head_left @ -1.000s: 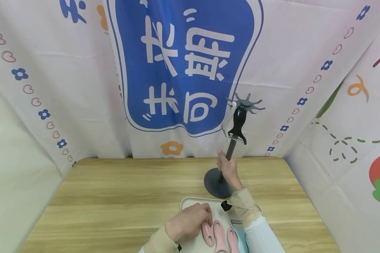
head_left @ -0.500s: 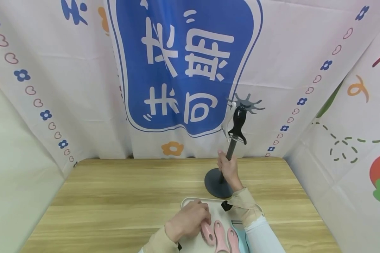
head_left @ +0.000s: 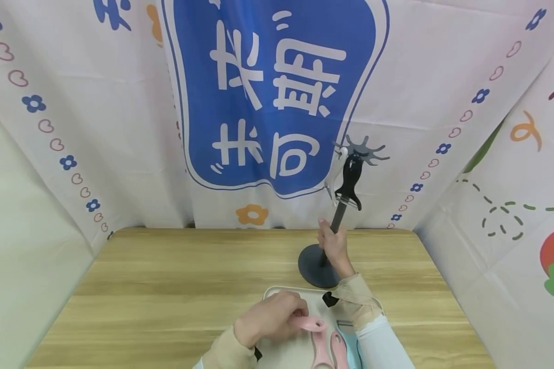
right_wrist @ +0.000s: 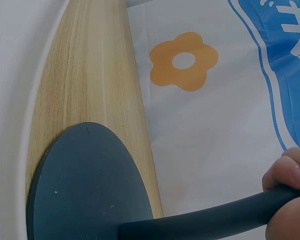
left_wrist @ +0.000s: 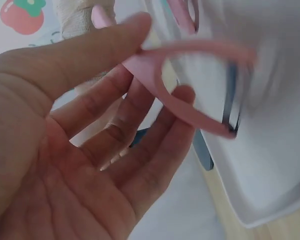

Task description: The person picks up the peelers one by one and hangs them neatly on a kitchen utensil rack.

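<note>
Your left grip [head_left: 272,316] pinches a smooth pink Y-shaped peeler [left_wrist: 147,72] while your right grip [head_left: 334,247] clasps a dark, slim-posted, round-based stand [right_wrist: 205,220].

Looks like smooth, low-sheen plastic on the pink peeler [left_wrist: 144,75], metal on its blurred blade [left_wrist: 230,90]. Reads as glossy plastic on the black peeler handle [head_left: 351,171]. Looks smooth and matt on the dark stand [right_wrist: 90,175]. Looks like smooth plastic in the white tray [left_wrist: 280,135], wood grain, slight sheen on the table [head_left: 189,287]. Shows creased cloth on the backdrop [head_left: 411,66], rough woven fabric on the wrist wrap [left_wrist: 75,22].
</note>
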Demonstrator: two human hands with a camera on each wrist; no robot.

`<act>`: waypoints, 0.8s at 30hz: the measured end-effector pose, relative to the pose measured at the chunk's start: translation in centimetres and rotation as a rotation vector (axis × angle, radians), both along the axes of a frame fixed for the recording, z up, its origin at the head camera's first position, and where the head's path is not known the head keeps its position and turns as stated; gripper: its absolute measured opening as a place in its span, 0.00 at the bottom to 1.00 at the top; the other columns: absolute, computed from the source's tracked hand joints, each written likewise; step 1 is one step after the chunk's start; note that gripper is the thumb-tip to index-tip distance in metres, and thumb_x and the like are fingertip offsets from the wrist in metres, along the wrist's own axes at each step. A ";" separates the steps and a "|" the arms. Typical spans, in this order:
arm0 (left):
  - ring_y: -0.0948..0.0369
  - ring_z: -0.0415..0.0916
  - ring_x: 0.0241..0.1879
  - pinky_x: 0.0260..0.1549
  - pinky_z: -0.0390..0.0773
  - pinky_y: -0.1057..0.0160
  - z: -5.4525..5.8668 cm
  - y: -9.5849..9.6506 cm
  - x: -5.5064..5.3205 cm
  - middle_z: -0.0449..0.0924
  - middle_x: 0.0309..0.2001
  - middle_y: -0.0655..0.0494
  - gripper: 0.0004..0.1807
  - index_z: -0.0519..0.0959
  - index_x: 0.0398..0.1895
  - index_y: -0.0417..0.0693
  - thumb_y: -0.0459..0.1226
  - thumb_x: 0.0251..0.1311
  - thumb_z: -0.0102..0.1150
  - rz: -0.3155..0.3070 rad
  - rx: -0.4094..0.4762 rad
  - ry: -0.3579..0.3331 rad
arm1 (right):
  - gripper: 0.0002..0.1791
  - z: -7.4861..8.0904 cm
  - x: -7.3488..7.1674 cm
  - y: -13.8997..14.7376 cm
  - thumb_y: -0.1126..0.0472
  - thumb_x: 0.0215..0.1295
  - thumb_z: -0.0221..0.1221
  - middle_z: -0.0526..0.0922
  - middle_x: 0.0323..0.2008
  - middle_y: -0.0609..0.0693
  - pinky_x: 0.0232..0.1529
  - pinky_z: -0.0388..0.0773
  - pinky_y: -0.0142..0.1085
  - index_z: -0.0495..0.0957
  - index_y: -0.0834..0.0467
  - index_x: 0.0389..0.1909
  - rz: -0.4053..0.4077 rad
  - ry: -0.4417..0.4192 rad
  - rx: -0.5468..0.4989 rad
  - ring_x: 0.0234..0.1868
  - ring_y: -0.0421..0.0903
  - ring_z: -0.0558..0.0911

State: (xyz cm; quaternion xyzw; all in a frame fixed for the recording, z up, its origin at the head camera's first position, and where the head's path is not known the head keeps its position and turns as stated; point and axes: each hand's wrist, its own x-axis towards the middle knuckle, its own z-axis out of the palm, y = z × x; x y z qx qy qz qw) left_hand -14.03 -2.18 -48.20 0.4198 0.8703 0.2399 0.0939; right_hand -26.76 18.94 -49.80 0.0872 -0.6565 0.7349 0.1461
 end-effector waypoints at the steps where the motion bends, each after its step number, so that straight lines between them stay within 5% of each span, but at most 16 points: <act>1: 0.74 0.69 0.28 0.31 0.71 0.76 0.1 0.0 -0.1 0.78 0.29 0.69 0.11 0.86 0.34 0.56 0.31 0.53 0.77 0.002 0.013 -0.015 | 0.33 0.0 0.0 0.0 0.55 0.82 0.55 0.59 0.09 0.37 0.14 0.55 0.28 0.59 0.54 0.11 0.001 0.002 -0.004 0.10 0.34 0.57; 7: 0.71 0.74 0.29 0.31 0.70 0.77 0.6 -0.2 -0.6 0.79 0.29 0.70 0.08 0.87 0.35 0.56 0.35 0.56 0.79 0.015 0.055 -0.037 | 0.33 -0.1 0.0 0.1 0.53 0.81 0.56 0.59 0.09 0.37 0.14 0.55 0.28 0.59 0.54 0.11 0.002 0.007 -0.009 0.10 0.34 0.57; 15: 0.73 0.77 0.39 0.45 0.81 0.69 1.8 -0.9 -2.2 0.87 0.42 0.65 0.10 0.89 0.48 0.51 0.31 0.67 0.70 -0.023 0.194 -0.094 | 0.32 0.0 0.0 -0.2 0.54 0.81 0.57 0.60 0.10 0.38 0.14 0.56 0.28 0.59 0.55 0.13 -0.005 -0.005 -0.019 0.10 0.34 0.57; 24: 0.67 0.83 0.44 0.49 0.85 0.64 4.3 -1.1 -4.5 0.89 0.48 0.54 0.18 0.86 0.59 0.43 0.34 0.67 0.73 -0.048 0.320 0.013 | 0.31 0.0 -0.1 -0.1 0.56 0.80 0.55 0.60 0.09 0.37 0.13 0.55 0.28 0.61 0.53 0.12 -0.020 0.002 -0.008 0.09 0.34 0.58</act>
